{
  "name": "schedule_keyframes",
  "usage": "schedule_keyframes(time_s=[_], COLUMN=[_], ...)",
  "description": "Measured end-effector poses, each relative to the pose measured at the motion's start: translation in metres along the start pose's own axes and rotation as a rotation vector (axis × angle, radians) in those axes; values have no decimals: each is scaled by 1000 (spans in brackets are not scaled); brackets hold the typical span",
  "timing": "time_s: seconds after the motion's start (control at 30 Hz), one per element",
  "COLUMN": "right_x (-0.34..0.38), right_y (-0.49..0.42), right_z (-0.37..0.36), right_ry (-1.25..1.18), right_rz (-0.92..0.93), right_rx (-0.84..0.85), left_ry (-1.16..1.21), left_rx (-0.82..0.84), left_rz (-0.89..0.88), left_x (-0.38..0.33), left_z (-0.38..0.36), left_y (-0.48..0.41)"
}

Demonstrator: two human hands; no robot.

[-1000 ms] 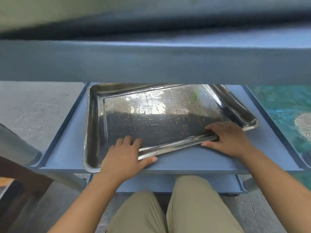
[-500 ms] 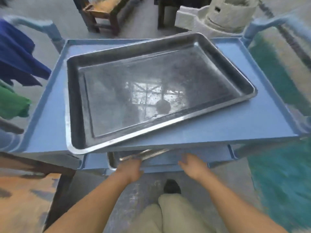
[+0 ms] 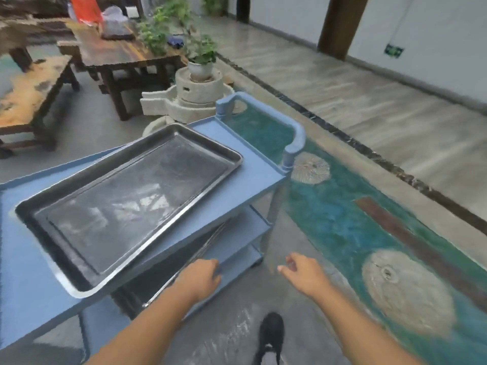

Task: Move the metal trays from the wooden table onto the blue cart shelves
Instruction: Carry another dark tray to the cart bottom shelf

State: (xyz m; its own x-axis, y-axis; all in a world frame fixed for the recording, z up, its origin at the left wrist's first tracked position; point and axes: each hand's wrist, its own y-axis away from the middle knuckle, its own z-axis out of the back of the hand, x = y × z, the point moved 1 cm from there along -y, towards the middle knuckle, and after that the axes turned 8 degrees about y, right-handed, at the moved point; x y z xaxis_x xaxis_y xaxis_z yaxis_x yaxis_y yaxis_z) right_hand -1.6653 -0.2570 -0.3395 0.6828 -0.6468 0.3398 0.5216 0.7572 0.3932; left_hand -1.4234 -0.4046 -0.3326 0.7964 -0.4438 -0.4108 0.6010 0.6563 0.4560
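A large metal tray (image 3: 126, 209) lies flat on the top shelf of the blue cart (image 3: 253, 164). A second metal tray (image 3: 184, 262) rests on the middle shelf, only its near rim showing under the top shelf. My left hand (image 3: 200, 277) hovers by that shelf's front edge, fingers loosely curled, holding nothing. My right hand (image 3: 300, 272) hangs in the air to the right of the cart, fingers apart and empty. Neither hand touches a tray.
Wooden tables (image 3: 118, 54) and a bench (image 3: 29, 96) stand behind the cart. A stone mill (image 3: 189, 98) with a potted plant (image 3: 200, 48) sits just beyond it. The cart handle (image 3: 292, 133) rises at the right. A teal floor strip (image 3: 342, 222) runs alongside. My shoe (image 3: 271, 335) is below.
My hands have let go of the tray on the middle shelf and pulled back. The view has risen and swung right, so the room beyond the cart shows.
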Motion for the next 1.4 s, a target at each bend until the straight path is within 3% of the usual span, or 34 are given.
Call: schedule_keyframes(time_s=[0.17,0.37,0.73,0.87,1.03,1.4], right_x=[-126,-260,-411,-417,-374,-307], right_y=[126,310,675,804,927,1061], right_z=[39,41,-58,-130,-225,-353], right_ry=[-137,-232,-489,-615,-763,-941], right_rz=[-325,-726,-1274,-1520,-1824,-2366], right_rx=[-158,-344,-609,-677,-789,-865], left_ry=[-178,-316,-488,-611,-722,-861], left_rx=[75,213,488,633,824,941], left_rz=[-314,-693,-1305,-1522,-1723,-1980], left_x=[-125,-299,-547,-589,-612,-643], left_z=[-19,-106,-361,-457,-548,-688], left_y=[-4,41,282,397,530,710])
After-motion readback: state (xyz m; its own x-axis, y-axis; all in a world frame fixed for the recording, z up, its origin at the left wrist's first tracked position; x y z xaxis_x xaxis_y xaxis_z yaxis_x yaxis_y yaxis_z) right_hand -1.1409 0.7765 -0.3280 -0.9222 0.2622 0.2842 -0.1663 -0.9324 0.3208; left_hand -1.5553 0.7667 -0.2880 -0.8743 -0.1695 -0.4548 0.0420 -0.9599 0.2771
